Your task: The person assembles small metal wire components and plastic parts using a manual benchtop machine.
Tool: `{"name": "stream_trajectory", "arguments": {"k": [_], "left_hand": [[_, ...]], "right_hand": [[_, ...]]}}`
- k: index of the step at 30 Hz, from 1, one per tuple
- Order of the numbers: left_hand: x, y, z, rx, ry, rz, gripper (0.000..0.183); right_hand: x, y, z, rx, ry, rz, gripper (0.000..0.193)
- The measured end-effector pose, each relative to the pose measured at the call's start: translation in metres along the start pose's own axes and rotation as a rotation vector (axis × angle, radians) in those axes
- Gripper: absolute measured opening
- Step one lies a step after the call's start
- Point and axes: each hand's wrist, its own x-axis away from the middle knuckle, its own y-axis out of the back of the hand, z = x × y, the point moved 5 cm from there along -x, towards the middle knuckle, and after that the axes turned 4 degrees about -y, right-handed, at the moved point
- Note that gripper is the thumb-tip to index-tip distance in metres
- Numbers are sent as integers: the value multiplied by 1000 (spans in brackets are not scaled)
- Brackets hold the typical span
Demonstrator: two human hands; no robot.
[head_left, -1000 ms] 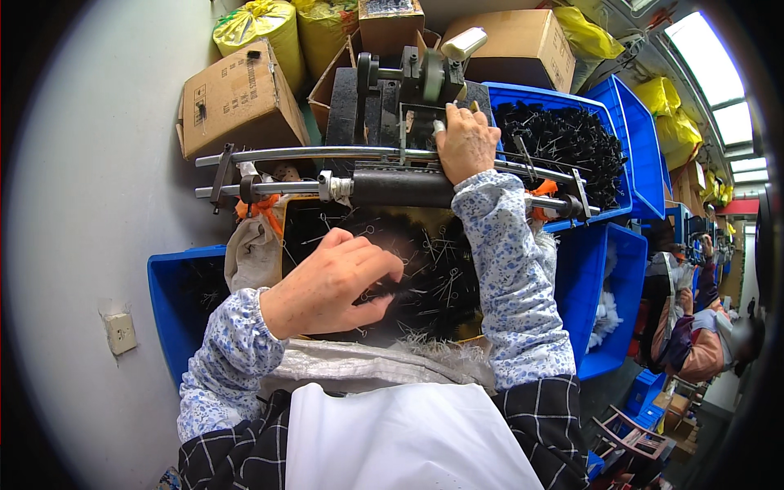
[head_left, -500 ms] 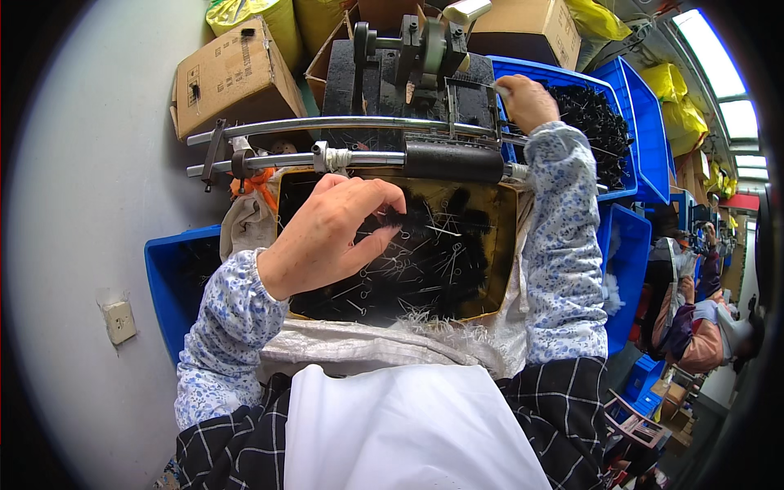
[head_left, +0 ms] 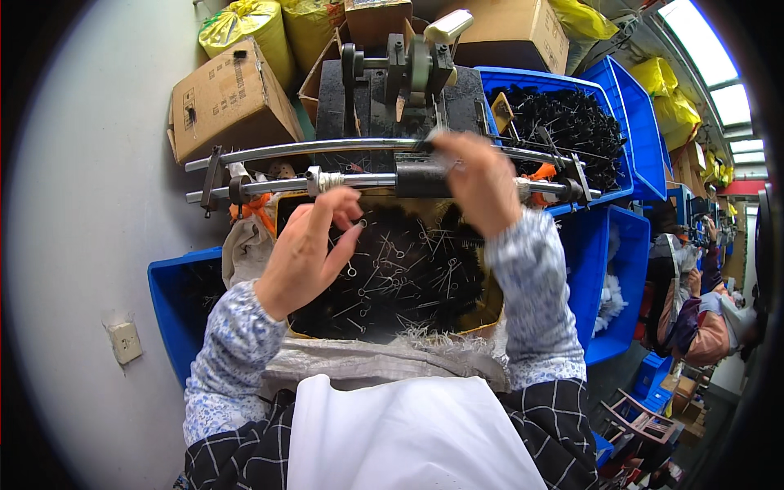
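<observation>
Fingers [head_left: 333,201] loosely curled, thumb [head_left: 341,251] apart, my left hand [head_left: 298,257] is over the brushes [head_left: 392,269] in the yellow tray [head_left: 490,309]; my right hand [head_left: 483,184] is blurred by 2 rails [head_left: 327,149], and I cannot tell its grip. The machine [head_left: 376,98] stands beyond.

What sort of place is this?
Most likely a small factory workshop. A black machine with a wheel stands before the person, a blue bin holds a heap of black, bristly wire pieces, and another person sits off to the right.
</observation>
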Motion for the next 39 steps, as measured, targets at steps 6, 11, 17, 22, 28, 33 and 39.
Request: {"name": "stream_trajectory", "arguments": {"k": [6, 11, 17, 22, 28, 33, 39], "left_hand": [[35, -23, 24, -725, -233, 369, 27], [35, -21, 27, -798, -267, 371, 19], [35, -13, 17, -739, -336, 326, 16], [26, -8, -13, -522, -385, 240, 14], [23, -6, -24, -242, -393, 304, 14], [18, -14, -11, -214, -313, 307, 9], [18, -13, -32, -391, -416, 292, 11]], "right_hand": [[-43, -14, -56, 521, -134, -100, 22], [-54, -23, -59, 495, -135, -52, 23], [-60, -25, -63, 403, -143, -17, 25], [-66, -30, -69, 409, -130, 75, 27], [-41, -9, -72, 586, -357, 6, 39], [-40, -24, -74, 400, -288, -79, 37], [-54, -49, -31, 466, -200, -73, 22]]}}
